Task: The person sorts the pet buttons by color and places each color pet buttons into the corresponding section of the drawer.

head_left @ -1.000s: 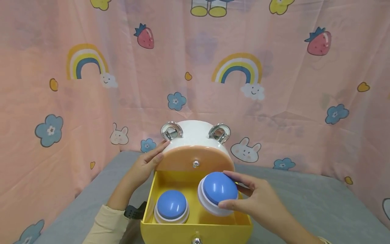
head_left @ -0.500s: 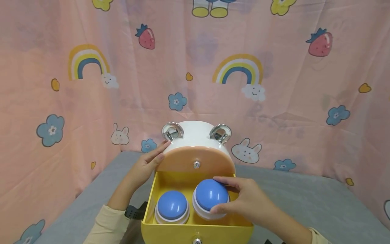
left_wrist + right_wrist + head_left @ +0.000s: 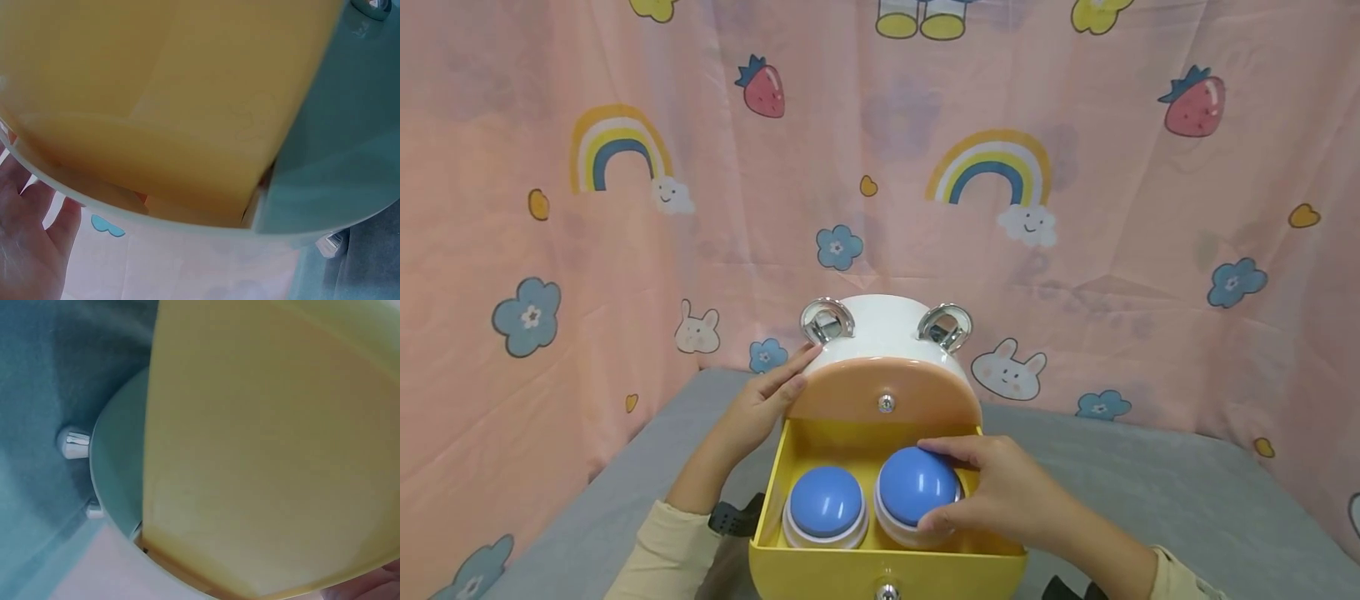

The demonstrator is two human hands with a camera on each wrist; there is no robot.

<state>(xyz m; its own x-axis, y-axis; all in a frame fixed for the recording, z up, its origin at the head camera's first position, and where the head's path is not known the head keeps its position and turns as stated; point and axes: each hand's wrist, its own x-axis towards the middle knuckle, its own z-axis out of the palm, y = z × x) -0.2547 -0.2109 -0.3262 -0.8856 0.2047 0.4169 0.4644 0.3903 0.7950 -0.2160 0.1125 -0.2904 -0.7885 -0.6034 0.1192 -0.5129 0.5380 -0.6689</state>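
A yellow drawer [image 3: 820,573] stands pulled out of a small white cabinet [image 3: 886,325] with silver ring ears. Two push buttons with blue domes and white bases are in it. My right hand [image 3: 1011,496] grips the right-hand push button [image 3: 917,485], thumb at the near side and fingers at the far side; its base is down in the drawer. Beside it on the left sits the other push button [image 3: 826,502], upright and untouched. My left hand [image 3: 756,417] rests on the cabinet's left side with fingers extended. In the left wrist view, fingers [image 3: 62,225] lie along the cabinet's rim.
Above the yellow drawer is a closed orange drawer front [image 3: 842,396] with a silver knob. Both wrist views show a green panel [image 3: 122,450] below the yellow drawer, and short silver feet [image 3: 76,444]. A grey cloth [image 3: 1150,492] covers the surface; a pink patterned curtain [image 3: 1097,333] hangs behind.
My right hand has lowered the push button into the right part of the drawer, moving it left and down and from tilted to more upright. My left hand stays on the cabinet.
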